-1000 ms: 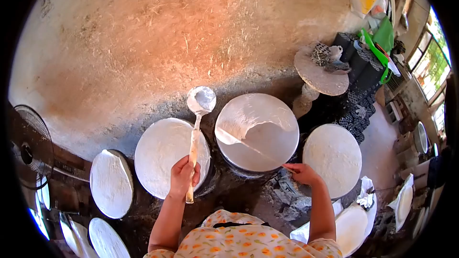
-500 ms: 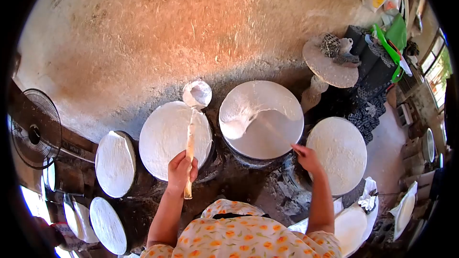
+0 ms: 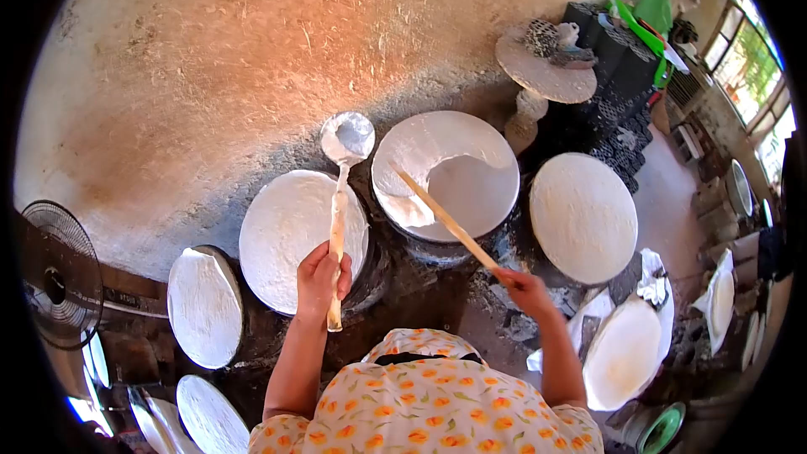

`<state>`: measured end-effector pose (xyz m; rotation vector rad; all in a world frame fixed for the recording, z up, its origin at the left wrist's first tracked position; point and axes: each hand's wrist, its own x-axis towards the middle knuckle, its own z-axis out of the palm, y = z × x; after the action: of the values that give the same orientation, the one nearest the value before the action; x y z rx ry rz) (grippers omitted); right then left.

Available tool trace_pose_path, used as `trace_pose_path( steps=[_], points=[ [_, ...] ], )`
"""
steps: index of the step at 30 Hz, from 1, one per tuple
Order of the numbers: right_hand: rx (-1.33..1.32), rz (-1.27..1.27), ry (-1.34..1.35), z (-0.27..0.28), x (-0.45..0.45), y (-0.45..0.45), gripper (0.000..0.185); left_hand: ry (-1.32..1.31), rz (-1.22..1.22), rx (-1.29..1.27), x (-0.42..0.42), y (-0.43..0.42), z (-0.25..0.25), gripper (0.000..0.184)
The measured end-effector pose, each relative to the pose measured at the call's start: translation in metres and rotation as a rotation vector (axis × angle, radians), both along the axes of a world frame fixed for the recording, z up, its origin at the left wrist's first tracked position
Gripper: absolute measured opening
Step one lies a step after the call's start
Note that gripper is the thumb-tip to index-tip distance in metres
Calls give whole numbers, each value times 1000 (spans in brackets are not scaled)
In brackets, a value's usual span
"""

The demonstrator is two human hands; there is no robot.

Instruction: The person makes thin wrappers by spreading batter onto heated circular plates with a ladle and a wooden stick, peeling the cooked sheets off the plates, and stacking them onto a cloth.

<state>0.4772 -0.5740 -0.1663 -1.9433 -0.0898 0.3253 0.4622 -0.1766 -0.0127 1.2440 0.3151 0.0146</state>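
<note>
My left hand (image 3: pixel 321 282) is closed around the wooden handle of a long ladle (image 3: pixel 347 138). The ladle's white-coated bowl hangs above the far edge of a round white-covered griddle (image 3: pixel 294 240). In my right hand (image 3: pixel 523 292) is a thin wooden stick (image 3: pixel 445 219), held near its end. It slants up and left across the middle round griddle (image 3: pixel 479 195). White batter (image 3: pixel 441 133) coats this griddle's far and left sides, while a smoother, greyer patch shows in its centre and right. Whether the stick's tip touches the batter, I cannot tell.
Another white-covered round griddle (image 3: pixel 584 217) stands on the right. More white discs lie at lower left and lower right. A fan (image 3: pixel 55 282) is at far left. Behind, a stone pedestal (image 3: pixel 546 76) stands beside stacked black briquettes (image 3: pixel 614 59) against the earthen wall.
The stick, blurred over the middle griddle before, now shows clearly, its tip at the upper left. The batter coats more of the left side. My left hand still holds the ladle; the view has shifted.
</note>
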Motion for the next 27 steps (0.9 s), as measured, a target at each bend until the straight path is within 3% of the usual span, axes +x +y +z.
trace_pose_path(
  steps=[3,4,6,8,10,11,12,13,14,15,17,18,19,22,23,25,27],
  points=[
    [-41,-74,-340,6,-14,110,44,9,-30,-19,-6,12,7,18],
    [-222,-61,-347,7,-20,128,46,5,-20,-32,-10,18,8,18],
    [-630,-26,-279,18,-36,145,53,9,-5,-67,-20,33,11,18],
    [-739,-99,-150,-20,-56,118,55,-17,-34,-50,-31,54,5,18],
    [-747,-238,47,-9,-71,106,37,-35,-65,1,-40,74,-2,18],
    [-752,-308,143,-2,-78,100,45,-35,-67,-10,-44,80,-3,18],
    [-842,-242,50,15,-83,109,38,-34,-73,5,-47,86,-3,19],
    [-927,-175,-44,25,-84,119,55,-33,-79,21,-50,91,-3,19],
    [-781,-220,8,17,-78,132,53,-47,-103,27,-53,96,-6,18],
    [-543,-349,236,28,-65,157,41,-49,-108,24,-54,97,-5,18],
    [-511,-261,182,33,-52,205,34,-48,-107,2,-57,99,-4,18],
    [-717,-45,-96,28,-49,217,36,-53,-111,2,-56,101,-4,18],
    [-717,-50,-94,26,-49,219,36,-60,-125,-6,-57,102,-4,19],
    [-726,-73,60,32,-54,213,33,-54,-143,-11,-55,106,-7,19],
    [-593,-317,265,29,-61,201,37,-36,-137,-10,-55,107,-8,19],
    [-486,-476,409,40,-86,180,41,-36,-157,2,-54,108,-10,19],
    [-524,-405,350,43,-114,157,41,-40,-183,14,-51,109,-13,19]
  ],
)
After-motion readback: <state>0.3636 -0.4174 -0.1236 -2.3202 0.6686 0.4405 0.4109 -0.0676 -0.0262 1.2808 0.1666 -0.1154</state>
